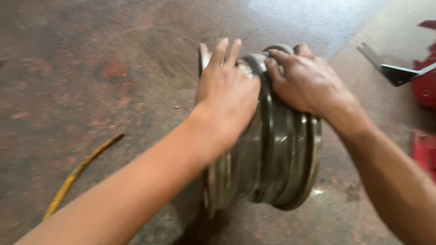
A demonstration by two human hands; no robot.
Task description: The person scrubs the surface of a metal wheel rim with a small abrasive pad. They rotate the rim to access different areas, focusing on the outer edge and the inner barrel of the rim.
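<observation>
A bare steel wheel rim (277, 159), grey and scuffed, stands upright on its edge on the floor in the middle of the head view. My left hand (225, 93) lies flat on the top left of the rim's barrel, fingers stretched forward and close together. My right hand (305, 81) rests on the top right, its fingers curled over the rim's upper edge. Both forearms reach in from the bottom corners. The rim's far side is hidden behind my hands.
The floor (91, 68) is stained reddish-brown concrete, wet and shiny at the back. A yellow hose (77, 174) lies at the lower left. A dark metal bracket (393, 70) and red machine parts (424, 86) stand at the right edge.
</observation>
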